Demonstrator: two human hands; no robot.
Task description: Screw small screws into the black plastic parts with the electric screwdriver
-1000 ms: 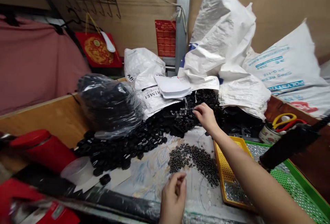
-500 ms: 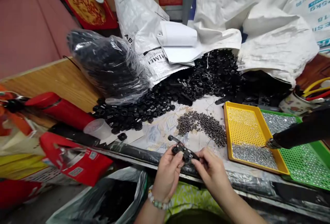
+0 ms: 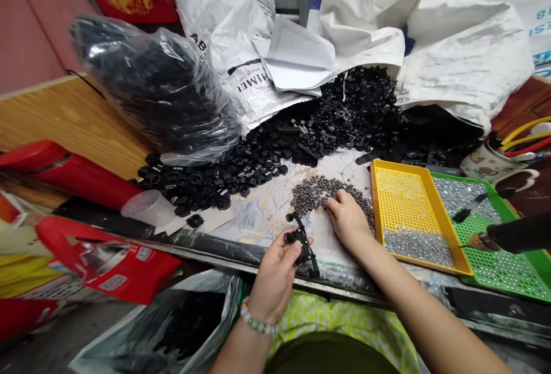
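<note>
My left hand (image 3: pixel 275 273) grips a black plastic part (image 3: pixel 301 243), held upright just above the table's near edge. My right hand (image 3: pixel 348 220) reaches forward into a small heap of tiny dark screws (image 3: pixel 321 190) on the patterned table cover, fingers curled down among them; whether it holds one is hidden. Behind lies a big spill of black plastic pieces (image 3: pixel 275 156) pouring from white sacks (image 3: pixel 430 35).
A yellow perforated tray (image 3: pixel 407 190) with silver screws and a green tray (image 3: pixel 508 259) sit to the right, a dark tool (image 3: pixel 512 235) over them. A clear bag of black parts (image 3: pixel 159 87) stands left, with red packages (image 3: pixel 112 265) and a cup (image 3: pixel 148 207).
My right hand let go of the black part and moved forward to the screw heap. My left hand keeps the part, now turned more upright. The view dropped slightly.
</note>
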